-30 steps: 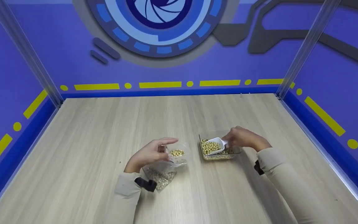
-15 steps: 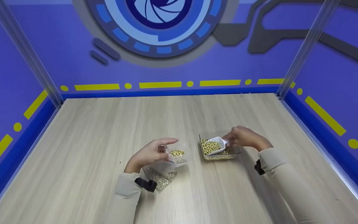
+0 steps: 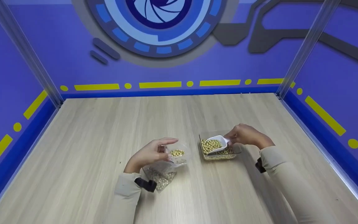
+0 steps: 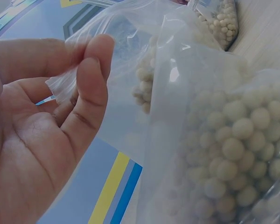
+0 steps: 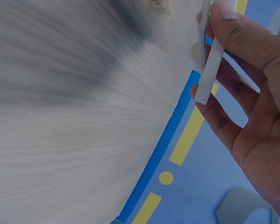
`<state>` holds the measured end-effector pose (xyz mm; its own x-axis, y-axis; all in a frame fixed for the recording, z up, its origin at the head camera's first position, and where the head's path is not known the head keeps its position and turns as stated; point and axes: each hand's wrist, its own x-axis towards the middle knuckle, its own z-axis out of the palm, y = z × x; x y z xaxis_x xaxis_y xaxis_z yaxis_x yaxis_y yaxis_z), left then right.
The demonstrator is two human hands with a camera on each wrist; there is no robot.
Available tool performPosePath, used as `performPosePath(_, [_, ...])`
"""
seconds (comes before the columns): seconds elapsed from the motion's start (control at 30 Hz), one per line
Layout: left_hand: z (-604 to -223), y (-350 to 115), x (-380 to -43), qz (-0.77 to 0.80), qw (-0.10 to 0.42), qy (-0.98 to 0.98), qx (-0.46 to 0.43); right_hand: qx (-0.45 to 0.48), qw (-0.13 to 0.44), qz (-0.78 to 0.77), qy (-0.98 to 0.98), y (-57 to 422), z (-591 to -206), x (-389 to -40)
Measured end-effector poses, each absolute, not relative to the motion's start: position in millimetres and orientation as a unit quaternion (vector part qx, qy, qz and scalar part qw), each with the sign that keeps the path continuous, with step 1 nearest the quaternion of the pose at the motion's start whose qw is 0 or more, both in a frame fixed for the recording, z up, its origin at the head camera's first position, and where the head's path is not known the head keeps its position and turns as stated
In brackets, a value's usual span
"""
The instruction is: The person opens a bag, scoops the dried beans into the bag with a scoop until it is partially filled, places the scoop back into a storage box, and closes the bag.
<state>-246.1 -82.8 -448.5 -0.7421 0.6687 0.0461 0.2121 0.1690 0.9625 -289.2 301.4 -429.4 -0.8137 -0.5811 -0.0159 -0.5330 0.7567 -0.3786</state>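
Observation:
My left hand (image 3: 149, 154) pinches the rim of a clear plastic bag (image 4: 170, 79) between thumb and fingers. Round, pale yellow soybeans (image 4: 233, 149) fill its lower part, and through the bag's mouth some more beans show in the head view. To the right, my right hand (image 3: 249, 136) grips a white scoop (image 3: 222, 140) by its handle. The scoop lies tilted inside a clear rectangular container (image 3: 238, 152), its blade among the soybeans (image 3: 210, 145). Only the handle end (image 5: 207, 81) shows plainly in the right wrist view; the blade is hidden there.
Bag and container stand a short gap apart on a light wood tabletop (image 3: 129, 121). Blue panels (image 3: 166, 74) with yellow marks enclose the back and sides, joined by metal corner posts (image 3: 303, 46).
My right hand has shifted slightly right and away, drawing the scoop the same way and tilting it within the container. The left hand and the bag have stayed in place.

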Motion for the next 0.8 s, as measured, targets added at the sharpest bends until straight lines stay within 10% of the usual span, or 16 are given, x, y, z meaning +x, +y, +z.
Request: performPosePath(0.8, [-449.1, -82.5, -246.1, 0.567, 0.195, 0.74, 0.305, -0.314, 0.054, -0.192, 0.928, 311.2, -432.5, -290.8])
